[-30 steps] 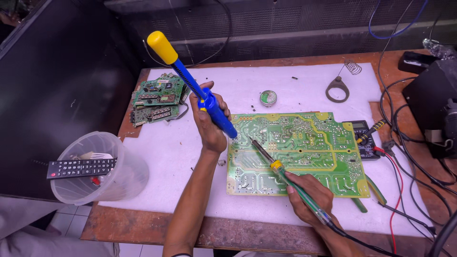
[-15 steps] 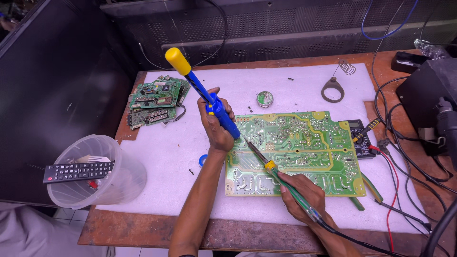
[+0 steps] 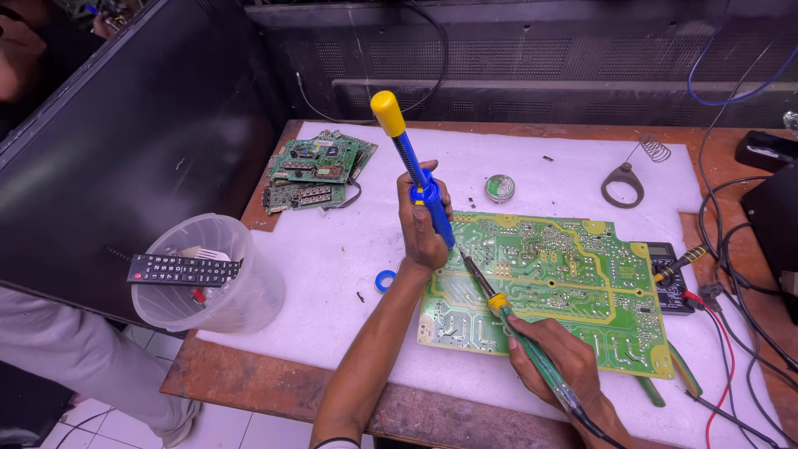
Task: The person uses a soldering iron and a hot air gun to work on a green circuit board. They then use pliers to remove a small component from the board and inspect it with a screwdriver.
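— What sort of place is this?
— An electronics repair workshop: a worn wooden bench [image 3: 249, 378] padded with white foam [image 3: 332, 249], bare green circuit boards [image 3: 316, 170] stacked, a black multimeter [image 3: 672, 278], tangled red and black leads [image 3: 731, 333], a soldering-iron stand [image 3: 623, 181].

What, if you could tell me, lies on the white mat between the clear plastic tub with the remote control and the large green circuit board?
In the head view, a small blue ring lies there on the white mat, with a tiny dark speck beside it; the person's left forearm also crosses that stretch.
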